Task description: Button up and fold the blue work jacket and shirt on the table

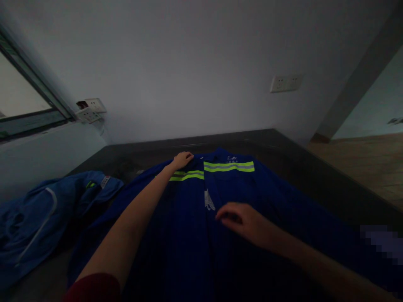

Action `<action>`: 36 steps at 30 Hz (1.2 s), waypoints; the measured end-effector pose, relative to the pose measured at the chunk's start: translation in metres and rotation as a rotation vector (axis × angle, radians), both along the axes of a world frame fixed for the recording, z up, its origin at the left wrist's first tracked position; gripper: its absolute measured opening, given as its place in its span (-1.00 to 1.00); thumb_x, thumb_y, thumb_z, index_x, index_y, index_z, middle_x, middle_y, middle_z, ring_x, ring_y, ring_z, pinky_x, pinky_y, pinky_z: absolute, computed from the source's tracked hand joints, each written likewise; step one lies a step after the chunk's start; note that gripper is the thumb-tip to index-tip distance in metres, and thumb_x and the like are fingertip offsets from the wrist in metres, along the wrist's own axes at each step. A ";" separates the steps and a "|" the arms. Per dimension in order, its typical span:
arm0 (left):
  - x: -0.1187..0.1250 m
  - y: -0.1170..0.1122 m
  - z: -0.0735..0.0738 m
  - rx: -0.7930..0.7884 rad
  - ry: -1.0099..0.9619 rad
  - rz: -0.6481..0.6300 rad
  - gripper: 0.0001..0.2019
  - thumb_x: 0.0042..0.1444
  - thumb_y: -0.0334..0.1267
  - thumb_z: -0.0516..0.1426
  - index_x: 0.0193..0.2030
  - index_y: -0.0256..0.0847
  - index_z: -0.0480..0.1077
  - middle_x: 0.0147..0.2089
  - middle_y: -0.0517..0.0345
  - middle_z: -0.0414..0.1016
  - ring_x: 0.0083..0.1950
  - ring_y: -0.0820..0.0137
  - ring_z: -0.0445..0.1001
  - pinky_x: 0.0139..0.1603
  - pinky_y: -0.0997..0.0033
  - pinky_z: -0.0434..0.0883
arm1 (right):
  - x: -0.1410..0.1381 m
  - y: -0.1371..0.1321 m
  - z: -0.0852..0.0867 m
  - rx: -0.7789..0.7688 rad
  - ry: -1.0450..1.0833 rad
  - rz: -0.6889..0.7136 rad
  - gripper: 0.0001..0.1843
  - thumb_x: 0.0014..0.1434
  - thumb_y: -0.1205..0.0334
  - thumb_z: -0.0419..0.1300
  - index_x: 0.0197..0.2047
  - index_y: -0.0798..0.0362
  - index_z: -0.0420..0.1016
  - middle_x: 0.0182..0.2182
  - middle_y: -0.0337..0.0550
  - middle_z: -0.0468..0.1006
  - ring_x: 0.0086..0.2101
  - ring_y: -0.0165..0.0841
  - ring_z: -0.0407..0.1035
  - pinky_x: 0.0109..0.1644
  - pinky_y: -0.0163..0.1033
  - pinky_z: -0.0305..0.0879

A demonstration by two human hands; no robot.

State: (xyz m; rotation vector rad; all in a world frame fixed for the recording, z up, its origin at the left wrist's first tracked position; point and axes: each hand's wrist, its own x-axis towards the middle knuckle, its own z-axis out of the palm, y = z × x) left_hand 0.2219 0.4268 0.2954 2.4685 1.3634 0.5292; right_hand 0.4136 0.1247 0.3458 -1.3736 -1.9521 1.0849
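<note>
At far left, a crumpled lighter-blue work garment (37, 214) lies on the dark tabletop (302, 167). Beside it the dark-blue work jacket (185, 209) is spread front up, its long axis running from the collar (222, 153) at the far side back toward the person.

The left hand (183, 159) rests palm down on the jacket's far left shoulder, just left of the collar, fingers slightly bent; whether they pinch any cloth I cannot tell. A white label (208, 201) shows at the front opening, below the yellow-green reflective stripe (228, 167).

The right hand (241, 216) is over the jacket's middle, half curled with a gap between thumb and fingers, seemingly empty; in this dim light, contact with the cloth is unclear. The label lies just beyond its fingertips, up and to the left, so this hand is nearer the opening, the left nearer the collar.
</note>
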 end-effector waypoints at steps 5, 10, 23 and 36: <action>0.006 -0.033 0.001 0.057 0.006 -0.013 -0.76 0.11 -0.31 0.09 -0.06 -0.17 0.40 0.00 0.02 0.42 0.06 0.26 0.36 0.07 0.29 0.29 | 0.019 0.109 -0.032 0.132 -0.189 -0.219 -0.79 0.12 0.43 0.10 -0.19 0.12 0.51 -0.29 -0.15 0.57 -0.29 -0.40 0.44 -0.20 -0.34 0.26; 0.023 -0.084 -0.019 -0.051 0.091 -0.051 -0.82 0.02 -0.34 0.17 -0.18 -0.19 0.41 -0.28 0.09 0.51 -0.25 0.31 0.48 -0.25 0.42 0.36 | -0.014 0.158 -0.058 0.122 -0.340 -0.338 -0.83 0.15 0.30 0.14 -0.18 0.09 0.47 -0.27 -0.11 0.57 -0.25 -0.31 0.45 -0.21 -0.30 0.27; 0.015 -0.109 -0.042 -0.088 0.052 0.138 -0.82 0.10 -0.36 0.14 -0.15 -0.33 0.37 -0.14 -0.10 0.49 -0.11 0.25 0.45 -0.12 0.35 0.35 | -0.051 0.164 -0.071 0.093 -0.665 -0.485 -0.53 0.24 -0.08 0.01 0.03 0.13 0.27 -0.13 0.15 0.52 -0.12 -0.04 0.45 -0.13 -0.05 0.32; 0.015 -0.111 -0.040 -0.113 -0.010 0.146 -0.93 0.07 -0.33 0.17 -0.31 -0.29 0.40 -0.28 -0.03 0.49 -0.21 0.27 0.45 -0.20 0.35 0.34 | -0.054 0.171 -0.070 0.046 -0.645 -0.499 -0.56 0.25 0.02 0.03 0.05 0.16 0.32 -0.09 0.22 0.51 -0.08 -0.06 0.43 -0.07 -0.06 0.29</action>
